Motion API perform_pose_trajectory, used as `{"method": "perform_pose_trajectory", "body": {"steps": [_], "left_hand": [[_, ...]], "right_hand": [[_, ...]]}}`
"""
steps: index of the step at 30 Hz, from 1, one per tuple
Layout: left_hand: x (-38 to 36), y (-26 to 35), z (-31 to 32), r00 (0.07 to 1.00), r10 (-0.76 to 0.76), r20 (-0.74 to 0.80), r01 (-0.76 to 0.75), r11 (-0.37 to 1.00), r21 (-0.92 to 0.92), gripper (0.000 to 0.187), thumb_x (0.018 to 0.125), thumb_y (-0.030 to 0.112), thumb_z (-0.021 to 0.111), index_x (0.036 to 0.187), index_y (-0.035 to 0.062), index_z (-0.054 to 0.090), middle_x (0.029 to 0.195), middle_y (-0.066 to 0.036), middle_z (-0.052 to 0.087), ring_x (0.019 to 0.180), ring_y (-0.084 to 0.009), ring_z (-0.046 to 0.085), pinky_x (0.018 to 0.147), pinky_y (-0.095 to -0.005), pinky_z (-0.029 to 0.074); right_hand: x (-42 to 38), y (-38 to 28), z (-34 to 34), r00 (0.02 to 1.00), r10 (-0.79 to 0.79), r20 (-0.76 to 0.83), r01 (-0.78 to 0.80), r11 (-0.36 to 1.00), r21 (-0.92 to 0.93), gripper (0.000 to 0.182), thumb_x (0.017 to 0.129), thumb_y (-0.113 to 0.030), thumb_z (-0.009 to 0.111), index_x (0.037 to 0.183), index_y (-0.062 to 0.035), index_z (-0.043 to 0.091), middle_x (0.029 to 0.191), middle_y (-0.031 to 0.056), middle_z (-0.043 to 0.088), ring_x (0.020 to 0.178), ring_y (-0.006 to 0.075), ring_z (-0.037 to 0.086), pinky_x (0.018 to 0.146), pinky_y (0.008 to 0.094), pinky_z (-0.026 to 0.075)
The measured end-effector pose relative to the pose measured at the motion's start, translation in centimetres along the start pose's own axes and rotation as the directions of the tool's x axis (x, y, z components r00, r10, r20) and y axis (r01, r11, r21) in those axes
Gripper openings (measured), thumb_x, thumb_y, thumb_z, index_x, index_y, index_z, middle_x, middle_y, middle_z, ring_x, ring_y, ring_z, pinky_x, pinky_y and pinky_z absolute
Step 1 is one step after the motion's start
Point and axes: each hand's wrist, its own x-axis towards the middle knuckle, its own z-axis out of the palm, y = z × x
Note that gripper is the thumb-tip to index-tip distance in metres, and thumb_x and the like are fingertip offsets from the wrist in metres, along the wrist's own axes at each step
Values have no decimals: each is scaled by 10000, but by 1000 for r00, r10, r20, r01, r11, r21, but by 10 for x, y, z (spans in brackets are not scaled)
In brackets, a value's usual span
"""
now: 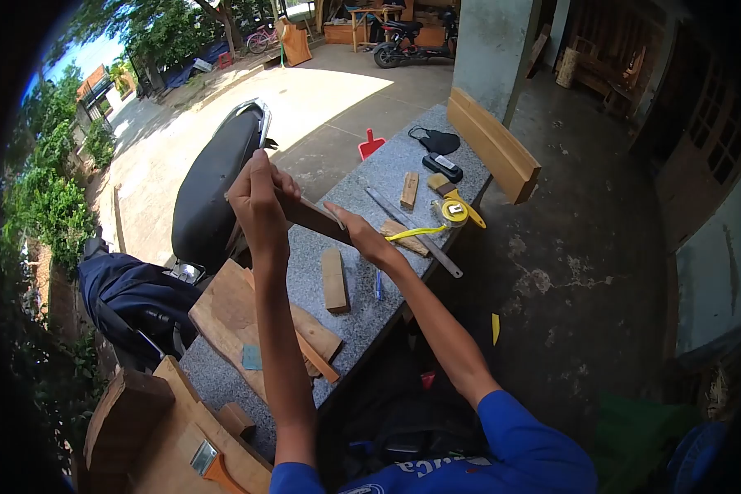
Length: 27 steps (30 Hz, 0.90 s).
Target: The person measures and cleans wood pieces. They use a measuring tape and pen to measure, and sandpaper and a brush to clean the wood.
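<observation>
My left hand [259, 206] grips one end of a dark wooden strip [309, 216], raised above the granite counter [362, 317]. My right hand [362, 235] holds the strip's other end, lower and closer to the countertop. A small wood block [334, 280] lies on the counter just below the strip. A yellow tape measure [453, 212] sits to the right of my right hand, its tape partly pulled out toward my wrist. A metal ruler [412, 232] lies beside it.
A wide board [235, 317] with smaller pieces on it rests on the counter's near end. A long plank [494, 146] leans on the far end, near a black case [442, 167] and a small block [409, 190]. A parked scooter [214, 185] stands left of the counter.
</observation>
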Motion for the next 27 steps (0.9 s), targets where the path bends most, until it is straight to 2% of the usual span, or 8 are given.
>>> {"method": "perform_pose_trajectory", "body": {"steps": [2,5,9,13,15,19,23,27], "left_hand": [[1,-1,5,994,37,105,-40,999,32,357,892,233,420,592,40,429,504,-31,440,433,-83,417,440,-222,334],[1,0,8,988,-17,155,9,999,52,308,865,191,434,592,51,409,507,-37,398,453,-105,389,469,-246,356],[4,-2,-5,988,-62,141,72,995,-70,280,818,172,454,571,52,399,467,-40,374,418,-126,376,462,-256,351],[11,-5,7,975,-73,209,92,993,-80,285,816,177,436,564,51,395,458,-42,366,404,-127,367,450,-260,344],[11,-4,11,973,-71,221,83,995,-46,288,817,179,433,562,50,393,457,-43,364,401,-127,363,448,-261,343],[9,-4,-3,986,-74,152,96,985,-144,295,812,186,448,552,65,376,453,-39,348,392,-123,341,434,-260,334],[6,-2,10,980,-63,188,85,990,-112,302,815,183,447,551,63,366,452,-39,340,393,-120,332,432,-252,323],[5,-1,11,984,-97,150,117,985,-130,285,823,181,443,575,73,351,465,-22,317,400,-102,308,439,-237,311]], "right_hand": [[-16,-59,17,946,-321,35,311,935,170,532,907,-303,243,1308,46,253,1346,188,298,1267,243,256,1035,283,162],[-8,-33,16,941,-332,-72,338,936,100,508,891,-278,228,1270,40,342,1284,189,393,1199,241,366,991,285,254],[3,41,-19,927,370,-63,-370,929,18,502,888,-335,280,1204,21,441,1150,206,502,1090,216,464,933,279,311],[-13,-62,23,953,-296,-68,303,932,199,485,910,-274,242,1259,46,349,1219,165,443,1142,206,402,970,275,268],[-15,-64,27,943,-315,-108,332,915,229,483,909,-280,240,1235,48,382,1192,163,468,1120,204,423,960,277,282],[-9,24,-11,957,262,-126,-260,965,31,491,884,-307,259,1118,53,497,1109,164,524,1029,212,485,897,290,339],[-6,-50,15,983,-158,-90,166,981,95,483,886,-307,240,1093,42,501,1088,171,525,1004,216,494,883,297,352],[-5,-48,18,961,-253,-110,264,959,103,466,876,-300,251,1083,32,504,1041,172,550,967,253,513,871,307,360]]}}
